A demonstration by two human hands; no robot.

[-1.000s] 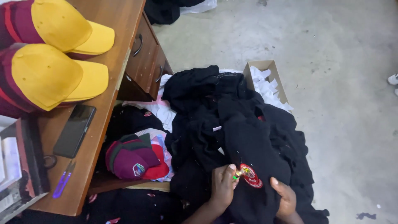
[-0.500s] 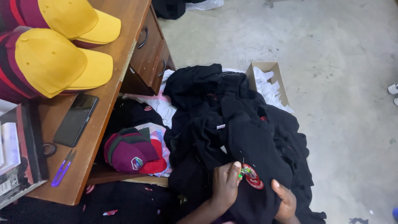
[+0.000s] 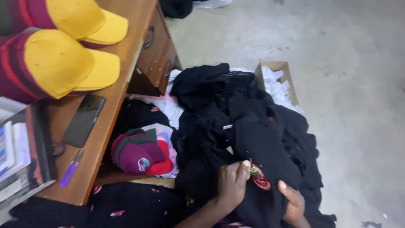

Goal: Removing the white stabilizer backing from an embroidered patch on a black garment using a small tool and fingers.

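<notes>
A heap of black garments [image 3: 249,126] lies on the floor in front of me. My left hand [image 3: 231,183] pinches the black cloth right beside a red embroidered badge [image 3: 260,179], with a small green bit at its fingertips. My right hand [image 3: 291,204] holds the same garment from below right of the badge, fingers curled over the fabric.
A wooden desk [image 3: 122,80] stands at the left with two yellow and maroon caps [image 3: 63,63], a black phone [image 3: 83,120], purple snips [image 3: 69,169] and a book stack. A maroon cap [image 3: 139,152] lies under the desk edge. An open cardboard box [image 3: 276,67] with white scraps sits behind the heap.
The view has shifted slightly. Both hands stay on the black garment by the red badge, with the left fingers working at it.
</notes>
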